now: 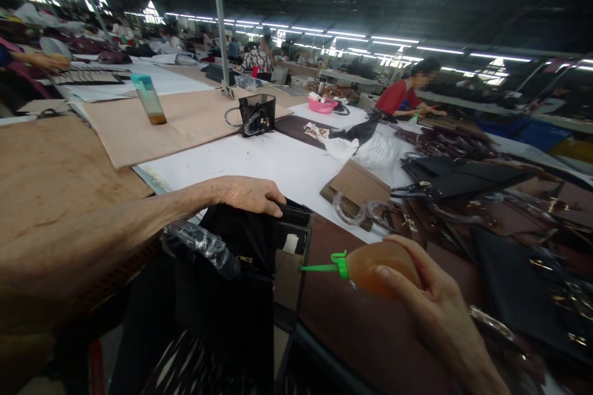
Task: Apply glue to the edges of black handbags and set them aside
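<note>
My right hand (430, 290) is closed around a soft squeeze bottle (377, 265) of amber liquid with a green nozzle. The bottle lies sideways, its tip pointing left at the edge of a black handbag (250, 228). Inside that edge a brown panel (287, 278) and a small whitish patch show. My left hand (252, 194) grips the upper edge of the bag, fingers curled over it. A plastic-wrapped handle (201, 247) sticks out on the bag's left. The bag's lower part is dark and hard to make out.
Brown and black bags (532, 284) are piled at right. A brown flat piece (359, 185) lies ahead on the white table (222, 163). Farther off stand a small black bag (257, 114), a teal-capped bottle (149, 99) and a pink basin (322, 103). A person in red (398, 95) works beyond.
</note>
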